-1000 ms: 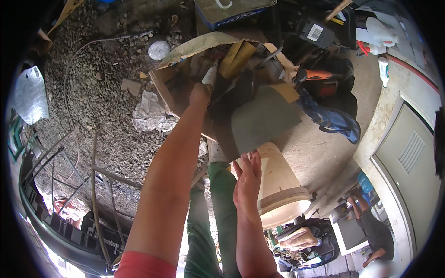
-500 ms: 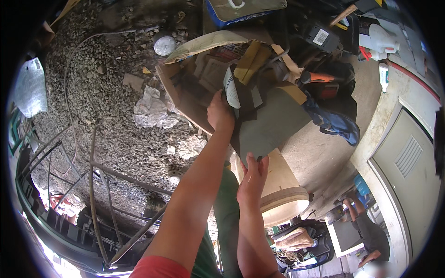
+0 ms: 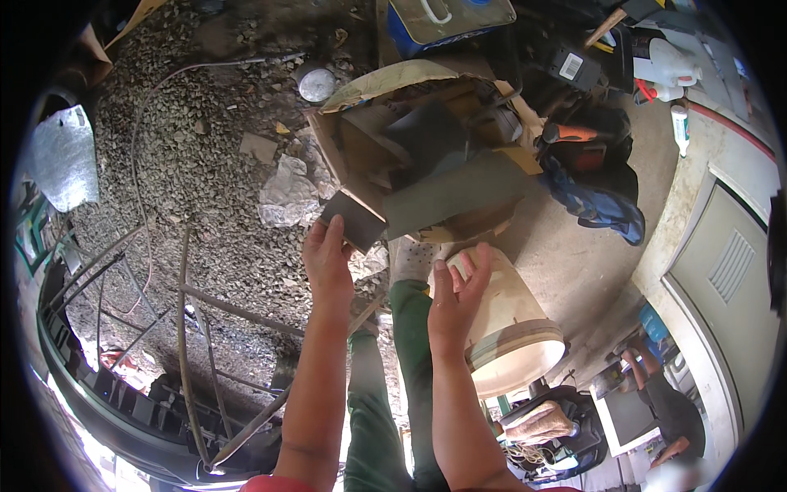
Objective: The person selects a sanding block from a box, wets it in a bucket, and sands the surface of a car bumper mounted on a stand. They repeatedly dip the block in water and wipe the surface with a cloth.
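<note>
My left hand (image 3: 329, 256) pinches a small dark rectangular piece of sandpaper (image 3: 354, 221) between thumb and fingers, at the near left edge of a cardboard box (image 3: 326, 156). Empty, with its fingers apart, my right hand (image 3: 459, 299) hovers over a pale bucket (image 3: 508, 307) that lies on its side. A larger grey-green sheet (image 3: 455, 197), which looks like sandpaper too, lies across the front of the box. Behind it, a darker sheet (image 3: 426, 135) rests among the cardboard inside. Whatever lies beneath these sheets is hidden.
Crumpled plastic (image 3: 288, 193) and a round metal lid (image 3: 316, 84) lie on gravel to the left. A metal frame (image 3: 187, 328) stands at lower left. Right of the box are an orange-handled tool (image 3: 570, 133) and blue cloth (image 3: 586, 201). Another person (image 3: 668, 410) is at lower right.
My left hand has drawn the small sandpaper piece out of the box toward me and left. My right hand has let go of the grey-green sheet, which now lies on the box.
</note>
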Tool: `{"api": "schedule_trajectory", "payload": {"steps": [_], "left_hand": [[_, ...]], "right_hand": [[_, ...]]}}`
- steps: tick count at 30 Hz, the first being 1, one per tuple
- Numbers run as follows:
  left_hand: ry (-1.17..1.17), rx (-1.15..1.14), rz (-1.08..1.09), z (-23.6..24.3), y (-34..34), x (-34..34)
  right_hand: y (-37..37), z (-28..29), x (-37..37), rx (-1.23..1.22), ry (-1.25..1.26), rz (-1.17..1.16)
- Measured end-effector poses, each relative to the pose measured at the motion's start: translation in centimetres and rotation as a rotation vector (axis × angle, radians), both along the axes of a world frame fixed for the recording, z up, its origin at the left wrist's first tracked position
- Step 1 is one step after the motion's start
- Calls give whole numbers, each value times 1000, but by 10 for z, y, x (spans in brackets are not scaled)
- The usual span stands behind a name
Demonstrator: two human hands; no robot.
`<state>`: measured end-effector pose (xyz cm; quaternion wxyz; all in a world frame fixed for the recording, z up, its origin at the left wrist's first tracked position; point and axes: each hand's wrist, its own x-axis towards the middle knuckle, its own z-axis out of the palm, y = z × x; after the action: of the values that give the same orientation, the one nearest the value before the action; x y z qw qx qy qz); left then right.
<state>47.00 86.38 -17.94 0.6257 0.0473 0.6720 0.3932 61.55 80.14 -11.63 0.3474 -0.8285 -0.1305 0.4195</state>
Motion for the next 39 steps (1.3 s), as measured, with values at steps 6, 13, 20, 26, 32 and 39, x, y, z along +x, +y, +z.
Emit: {"api": "schedule_trajectory", "payload": {"steps": [6, 13, 20, 26, 32, 39], "left_hand": [[-46, -57, -120, 26, -7, 10], [-185, -70, -123, 40, -34, 6], [-244, -161, -238, 31, -50, -30], [-250, -160, -295, 28, -47, -24], [76, 147, -430, -37, 29, 19], [872, 415, -1364, -131, 138, 61]], "right_hand": [[1, 6, -8, 148, -67, 540], [0, 8, -19, 13, 223, 358], [-5, 4, -11, -65, 388, -6], [-1, 7, -11, -68, 298, 7], [9, 13, -5, -25, 145, -47], [-2, 1, 0, 16, 73, 78]]}}
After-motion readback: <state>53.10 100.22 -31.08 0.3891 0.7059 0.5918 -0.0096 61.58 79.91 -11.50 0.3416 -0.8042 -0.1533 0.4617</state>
